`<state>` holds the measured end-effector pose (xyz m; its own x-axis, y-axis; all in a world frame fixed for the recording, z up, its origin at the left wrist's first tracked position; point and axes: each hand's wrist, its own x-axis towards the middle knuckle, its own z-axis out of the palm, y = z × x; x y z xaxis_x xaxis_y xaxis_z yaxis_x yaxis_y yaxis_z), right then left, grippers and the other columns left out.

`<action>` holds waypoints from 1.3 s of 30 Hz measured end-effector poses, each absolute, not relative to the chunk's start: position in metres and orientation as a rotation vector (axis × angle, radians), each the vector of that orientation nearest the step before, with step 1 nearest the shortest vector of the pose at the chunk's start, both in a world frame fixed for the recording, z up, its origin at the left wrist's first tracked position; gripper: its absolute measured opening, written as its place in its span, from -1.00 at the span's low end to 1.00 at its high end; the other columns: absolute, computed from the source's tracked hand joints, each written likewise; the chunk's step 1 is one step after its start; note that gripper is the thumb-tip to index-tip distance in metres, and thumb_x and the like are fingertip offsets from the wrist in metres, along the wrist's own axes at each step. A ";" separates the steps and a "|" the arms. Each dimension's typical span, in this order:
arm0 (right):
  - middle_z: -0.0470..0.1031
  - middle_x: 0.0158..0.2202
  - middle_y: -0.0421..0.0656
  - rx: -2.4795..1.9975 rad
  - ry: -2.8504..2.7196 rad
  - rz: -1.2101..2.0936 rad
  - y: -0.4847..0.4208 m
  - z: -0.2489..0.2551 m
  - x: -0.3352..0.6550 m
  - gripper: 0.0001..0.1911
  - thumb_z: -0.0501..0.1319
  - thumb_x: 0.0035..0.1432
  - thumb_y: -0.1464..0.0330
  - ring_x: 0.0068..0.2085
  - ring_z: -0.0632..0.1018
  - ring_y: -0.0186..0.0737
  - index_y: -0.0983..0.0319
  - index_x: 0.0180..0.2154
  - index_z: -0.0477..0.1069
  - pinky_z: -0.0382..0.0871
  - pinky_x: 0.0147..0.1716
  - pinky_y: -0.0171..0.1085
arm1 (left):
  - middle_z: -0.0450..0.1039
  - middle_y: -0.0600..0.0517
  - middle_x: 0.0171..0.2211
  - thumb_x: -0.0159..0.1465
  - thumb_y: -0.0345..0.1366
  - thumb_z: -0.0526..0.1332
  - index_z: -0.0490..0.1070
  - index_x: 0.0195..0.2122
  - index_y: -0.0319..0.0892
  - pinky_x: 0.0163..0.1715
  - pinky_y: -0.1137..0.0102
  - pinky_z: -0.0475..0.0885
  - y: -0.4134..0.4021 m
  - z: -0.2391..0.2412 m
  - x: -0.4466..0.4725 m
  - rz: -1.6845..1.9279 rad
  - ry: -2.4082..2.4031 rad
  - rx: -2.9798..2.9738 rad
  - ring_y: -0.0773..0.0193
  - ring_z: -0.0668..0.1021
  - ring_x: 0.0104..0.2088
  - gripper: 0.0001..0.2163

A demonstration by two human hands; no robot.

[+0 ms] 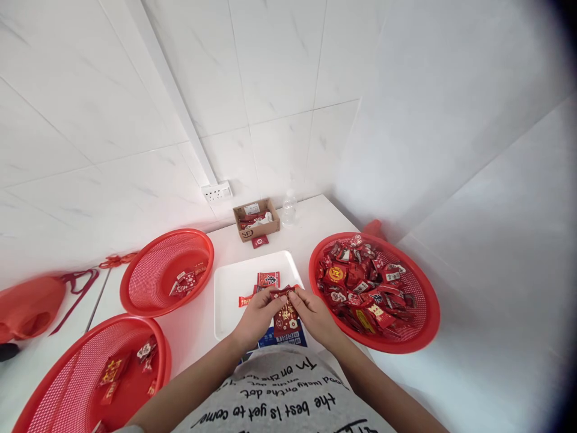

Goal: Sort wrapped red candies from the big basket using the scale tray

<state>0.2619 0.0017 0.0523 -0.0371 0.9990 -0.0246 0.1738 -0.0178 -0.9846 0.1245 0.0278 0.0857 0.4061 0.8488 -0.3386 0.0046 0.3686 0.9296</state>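
Observation:
Both my hands meet over the front of a white weighing tray. My left hand pinches the top edge of a dark red snack packet with gold print, and my right hand grips the same edge from the other side. The packet hangs down in front of the blue scale panel. On the tray behind my fingers lie a red packet and a small orange-red packet. More packets there are partly hidden by my hands.
At the right a red basket holds many wrapped snacks. Two red baskets with a few packets stand at the left. Behind the tray are a cardboard box, a small red packet and a clear bottle by the wall.

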 end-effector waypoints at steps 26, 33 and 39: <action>0.27 -0.54 -0.24 -1.317 -1.314 1.211 0.001 0.058 0.262 -0.63 -0.03 0.16 0.11 -0.49 0.30 -0.31 0.23 -0.52 0.24 0.17 -0.51 -0.34 | 0.42 0.08 -0.51 0.06 -0.14 0.24 0.38 -0.34 -0.23 -0.38 0.39 0.36 0.025 0.080 0.130 0.714 0.967 0.921 0.31 0.47 -0.47 -0.74; 0.28 -0.52 -0.24 -1.264 -1.364 1.264 -0.001 0.062 0.263 -0.63 -0.04 0.17 0.11 -0.45 0.30 -0.30 0.22 -0.49 0.27 0.17 -0.47 -0.34 | 0.47 0.04 -0.42 0.04 -0.14 0.25 0.47 -0.32 -0.21 -0.23 0.36 0.34 0.030 0.085 0.126 0.650 1.064 0.982 0.21 0.48 -0.30 -0.74; 0.27 -0.50 -0.23 -1.238 -1.323 1.301 -0.002 0.058 0.263 -0.62 -0.08 0.20 0.11 -0.44 0.30 -0.31 0.23 -0.45 0.26 0.18 -0.45 -0.34 | 0.41 0.07 -0.51 0.09 -0.15 0.22 0.45 -0.37 -0.25 -0.33 0.41 0.31 0.029 0.087 0.128 0.670 0.954 1.000 0.30 0.44 -0.42 -0.76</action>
<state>0.2626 -0.0024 0.0584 -0.1164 0.9917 -0.0538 0.0704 -0.0458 -0.9965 0.1280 0.0290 0.0867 0.4438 0.8263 -0.3468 -0.0460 0.4074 0.9121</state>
